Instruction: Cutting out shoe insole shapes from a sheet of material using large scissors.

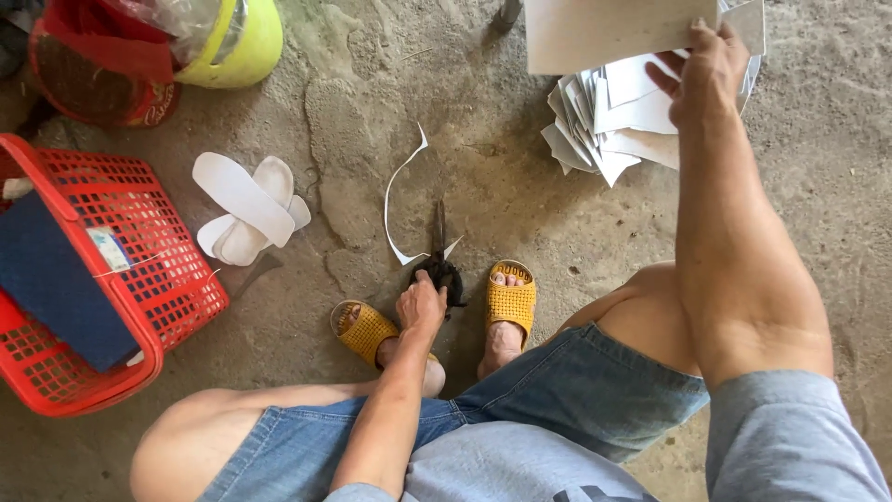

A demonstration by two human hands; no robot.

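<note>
We count one pair of black-handled scissors lying on the concrete floor between two feet in yellow woven sandals, blades pointing away from us. One thin curved white offcut strip lies just beside the blades. Toward the floor's left edge lie about four white insole-shaped cutouts, overlapping in a small heap; the exact number is hard to make out. One red plastic basket sits at the left edge, holding a dark blue slab; behind it stand one red container and one yellow-green helmet-like shell, both cut off by the top edge.

Our left hand rests on the scissor handles, its grip folded loosely over them; whether the fingers pass through the loops we cannot tell. Our right hand, raised near the top right corner, has its grip clamped on one large white sheet, thumb below and fingers above. Under it lies one loose pile of white sheets on the floor, too many and too overlapped to count.

The sheet's upper part is cut off by the frame. Denim shorts and grey sleeves hide the floor along the near edge.
</note>
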